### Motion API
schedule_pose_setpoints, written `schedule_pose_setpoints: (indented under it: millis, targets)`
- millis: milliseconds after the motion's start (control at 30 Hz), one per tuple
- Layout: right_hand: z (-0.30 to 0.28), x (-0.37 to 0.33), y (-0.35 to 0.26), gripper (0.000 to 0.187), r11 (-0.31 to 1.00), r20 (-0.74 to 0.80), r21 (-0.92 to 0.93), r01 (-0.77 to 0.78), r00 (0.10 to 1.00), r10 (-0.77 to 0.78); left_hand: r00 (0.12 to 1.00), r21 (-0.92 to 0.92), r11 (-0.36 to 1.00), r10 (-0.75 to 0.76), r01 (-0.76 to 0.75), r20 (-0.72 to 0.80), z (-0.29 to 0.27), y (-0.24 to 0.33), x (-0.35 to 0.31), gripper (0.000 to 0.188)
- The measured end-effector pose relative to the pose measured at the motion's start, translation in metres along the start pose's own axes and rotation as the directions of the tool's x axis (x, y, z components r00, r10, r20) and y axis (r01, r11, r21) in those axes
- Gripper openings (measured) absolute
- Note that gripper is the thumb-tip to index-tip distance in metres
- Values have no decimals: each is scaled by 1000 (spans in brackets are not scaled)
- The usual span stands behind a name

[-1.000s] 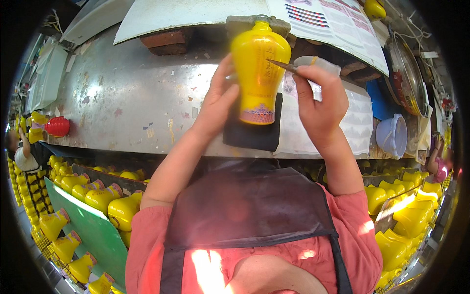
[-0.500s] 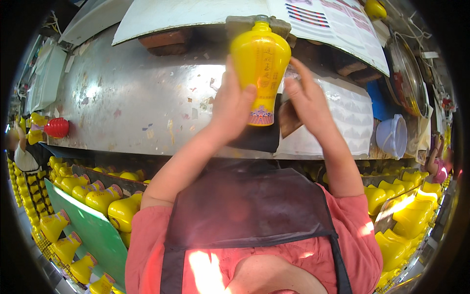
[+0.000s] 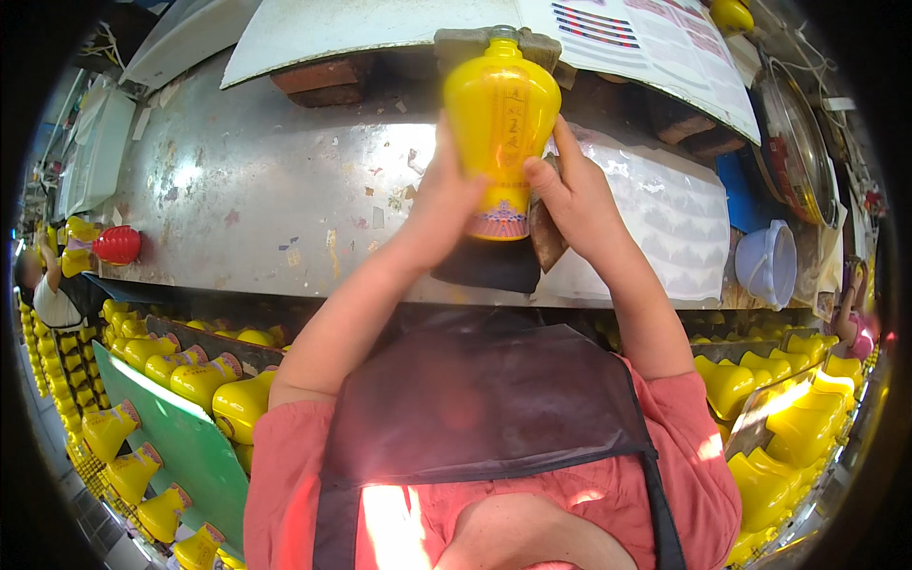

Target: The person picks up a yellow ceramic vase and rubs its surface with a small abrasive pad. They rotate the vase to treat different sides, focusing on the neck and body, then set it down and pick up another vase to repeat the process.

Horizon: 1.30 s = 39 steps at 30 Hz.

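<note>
A glossy yellow bottle (image 3: 502, 100) with broad shoulders, dark lettering and a patterned band round its foot is tilted over the bench, its neck away from me. My left hand (image 3: 445, 195) wraps its left side, slightly blurred. Against the right side rest the thumb and fingertips of my right hand (image 3: 579, 190). A flat brown piece (image 3: 547, 233) sticks out below that hand and seems gripped in its folded fingers, which are partly hidden. Beyond the bottle's neck lies a grey block or folded pad (image 3: 461, 47). Under the bottle's foot is a black cloth or pad (image 3: 489, 266).
White patterned sheets (image 3: 655, 228) cover the metal bench (image 3: 247, 218) at right, near a pale blue bucket (image 3: 765, 264). A white board (image 3: 332, 28) rests on bricks (image 3: 323, 81) behind. Rows of yellow bottles (image 3: 204, 382) flank me. Other people work at both far edges.
The bottle has shifted slightly left with both hands. My right thumb has come onto its side, and the brown piece has moved left with that hand.
</note>
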State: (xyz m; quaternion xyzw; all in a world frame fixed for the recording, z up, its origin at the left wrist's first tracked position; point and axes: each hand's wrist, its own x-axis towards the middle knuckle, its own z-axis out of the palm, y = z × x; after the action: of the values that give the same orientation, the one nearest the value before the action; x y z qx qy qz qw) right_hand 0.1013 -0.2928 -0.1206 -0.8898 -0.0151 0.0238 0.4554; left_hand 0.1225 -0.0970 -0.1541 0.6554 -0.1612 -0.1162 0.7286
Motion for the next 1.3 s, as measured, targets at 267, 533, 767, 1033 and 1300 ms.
schedule_pose_setpoints:
  millis: [267, 533, 767, 1033, 1300]
  targets:
    - [3, 1, 4, 83, 1000, -42, -16, 11, 999, -12, 998, 246, 967, 70, -69, 4, -7, -11, 6, 86]
    - [3, 3, 26, 71, 986, -74, 128, 103, 993, -94, 992, 195, 974, 108, -118, 64, -15, -14, 7, 89]
    - [-22, -8, 6, 32, 746, -86, 664, -50, 986, 143, 997, -97, 994, 39, -45, -62, -11, -20, 7, 90]
    - [6, 9, -2, 34, 952, -551, 86, 295, 810, -201, 974, 264, 950, 202, -168, -107, -10, -26, 12, 99]
    - [-1, 22, -24, 40, 899, -556, -162, 408, 714, -424, 933, 348, 908, 309, -233, -182, -6, 1, 51, 85]
